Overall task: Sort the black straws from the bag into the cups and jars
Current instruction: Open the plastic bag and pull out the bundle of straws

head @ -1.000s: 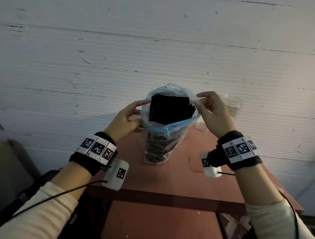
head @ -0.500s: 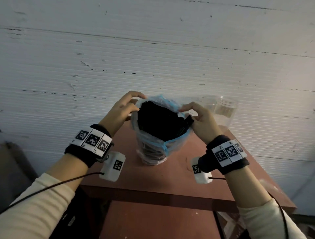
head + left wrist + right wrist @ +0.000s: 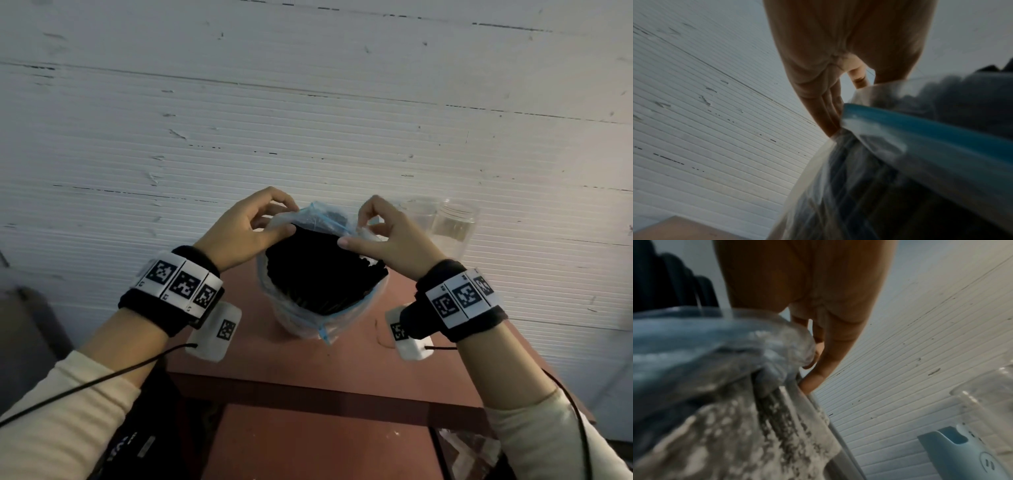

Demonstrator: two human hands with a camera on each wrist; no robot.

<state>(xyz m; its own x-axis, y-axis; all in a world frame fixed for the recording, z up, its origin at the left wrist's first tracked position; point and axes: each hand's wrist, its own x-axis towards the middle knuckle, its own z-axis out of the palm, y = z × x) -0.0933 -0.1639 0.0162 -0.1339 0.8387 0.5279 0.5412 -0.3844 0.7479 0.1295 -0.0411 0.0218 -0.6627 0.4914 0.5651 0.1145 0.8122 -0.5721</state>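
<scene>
A clear zip bag (image 3: 305, 322) with a blue seal strip stands on the reddish table (image 3: 308, 363), packed with black straws (image 3: 318, 274) whose ends poke out of its rolled-down mouth. My left hand (image 3: 274, 222) pinches the bag's rim on the far left side; the blue strip (image 3: 931, 129) shows close under its fingers (image 3: 830, 113). My right hand (image 3: 356, 226) pinches the rim on the far right, plastic (image 3: 777, 345) bunched against its fingers (image 3: 818, 369). Clear jars (image 3: 452, 222) stand behind the right hand by the wall.
A white ribbed wall (image 3: 308, 120) runs close behind the table. A pale blue plastic object (image 3: 962, 451) and a clear container (image 3: 986, 395) appear at the right in the right wrist view. Dark items sit below the table's front edge (image 3: 325, 394).
Both hands have worked the bag's mouth further down and toward the far rim, baring more of the straws. The view has tilted down a little.
</scene>
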